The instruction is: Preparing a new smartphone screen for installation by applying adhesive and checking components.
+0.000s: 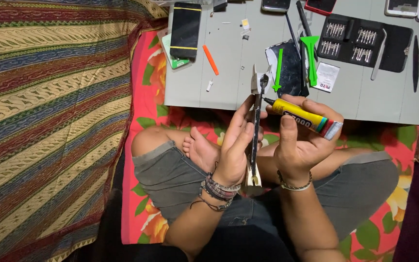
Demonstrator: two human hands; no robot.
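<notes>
The fingers of the left hand are closed around a thin phone frame, which stands on its edge, upright, above the crossed legs. The right hand is wrapped around a yellow glue tube, and its black nozzle touches, or almost touches, the upper part of the frame's edge; I cannot tell which.

To do this step well, I think the tube should be pressed very gently, so that only a fine line of glue comes out. The nozzle should follow the edge slowly, while the left hand keeps the frame steady and does not tilt it. Too much pressure could let glue run down toward the lower end of the frame.

Behind the hands lies a grey counter. On it are a dark phone with yellow tape, an orange pry stick, green plastic pry tools, a black case of screwdriver bits and metal tweezers. The person sits on a red flowered sheet, beside a striped cloth.
</notes>
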